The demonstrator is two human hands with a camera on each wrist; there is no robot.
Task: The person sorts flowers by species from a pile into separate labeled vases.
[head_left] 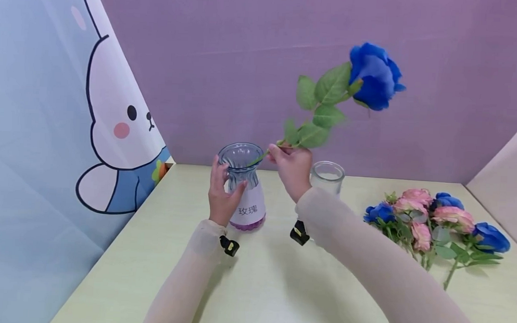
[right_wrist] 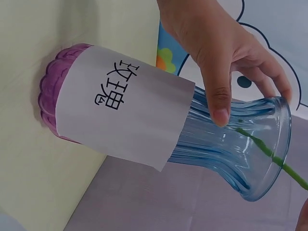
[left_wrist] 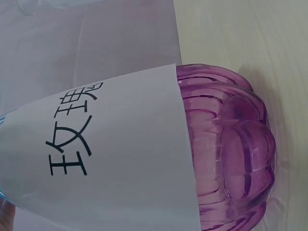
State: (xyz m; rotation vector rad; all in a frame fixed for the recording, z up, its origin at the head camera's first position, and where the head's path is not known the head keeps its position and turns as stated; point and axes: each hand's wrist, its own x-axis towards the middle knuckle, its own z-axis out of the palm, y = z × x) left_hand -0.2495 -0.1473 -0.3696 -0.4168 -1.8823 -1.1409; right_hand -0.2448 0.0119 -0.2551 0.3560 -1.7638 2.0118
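A glass vase (head_left: 249,199), blue at its flared neck and purple at its scalloped base, stands upright on the table. White paper (left_wrist: 120,154) with black characters wraps its middle. My left hand (head_left: 224,193) grips the neck, thumb on the near side and fingers on the left. Between the thumb and fingers of my right hand (head_left: 293,170) is the stem of a blue rose (head_left: 372,77), its bloom tilted up to the right. In the right wrist view, the lower end of the green stem (right_wrist: 262,144) is inside the vase mouth.
A clear glass jar (head_left: 328,176) stands right of the vase, partly behind my right forearm. Blue and pink flowers (head_left: 423,212) lie on the right of the table (head_left: 253,286). A purple backdrop (head_left: 227,73) rises behind, with a rabbit-printed cloth (head_left: 34,147) at left.
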